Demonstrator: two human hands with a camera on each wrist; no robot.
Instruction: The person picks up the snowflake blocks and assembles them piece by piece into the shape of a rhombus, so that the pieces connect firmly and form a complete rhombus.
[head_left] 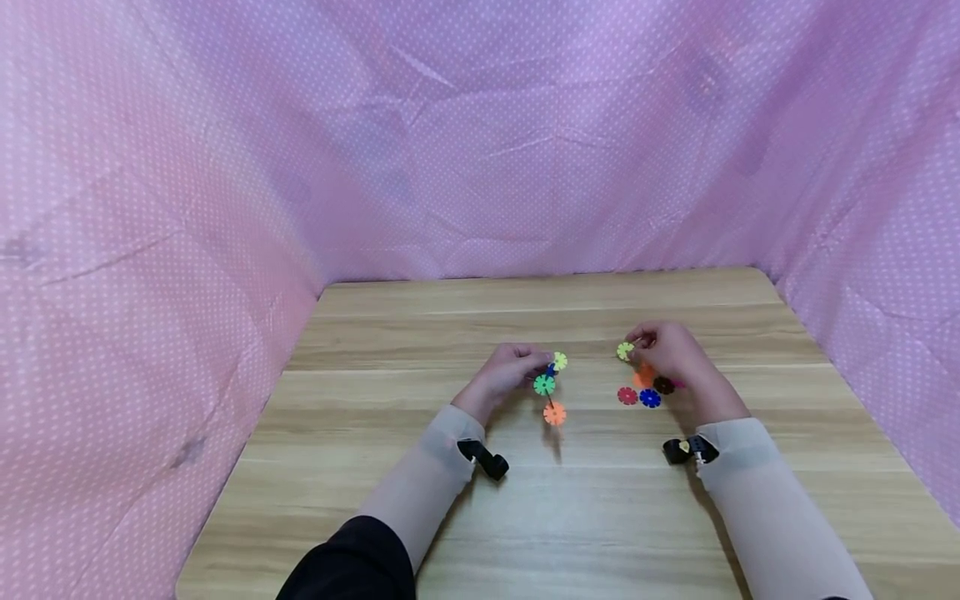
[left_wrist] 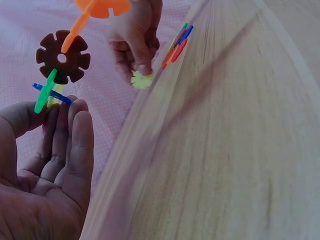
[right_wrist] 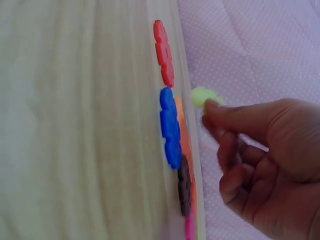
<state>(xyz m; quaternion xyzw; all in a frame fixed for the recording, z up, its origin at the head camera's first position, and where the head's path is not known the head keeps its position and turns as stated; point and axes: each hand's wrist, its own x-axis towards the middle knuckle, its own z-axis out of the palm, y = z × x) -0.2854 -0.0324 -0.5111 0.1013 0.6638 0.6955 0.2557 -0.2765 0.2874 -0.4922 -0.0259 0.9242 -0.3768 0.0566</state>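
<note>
My left hand (head_left: 510, 368) pinches one end of a chain of slotted plastic snowflake discs between thumb and fingertips. The chain joins a yellow disc (head_left: 560, 361), a blue disc (left_wrist: 64, 98), a green disc (head_left: 544, 385), a brown disc (left_wrist: 75, 47) and an orange disc (head_left: 554, 414). In the head view its orange end points toward the person, over the table. Across from it, my right hand (head_left: 670, 350) pinches a single yellow disc (head_left: 625, 351) by its edge, thumb against fingers. A gap separates this disc from the chain.
Loose discs lie on the wooden table (head_left: 360, 417) below the right hand: red (head_left: 627, 396), blue (head_left: 650, 398), dark brown (head_left: 663, 385), orange (head_left: 642, 378) and a partly hidden pink one (head_left: 679, 384). A pink dotted curtain (head_left: 525, 167) surrounds the table's back and sides.
</note>
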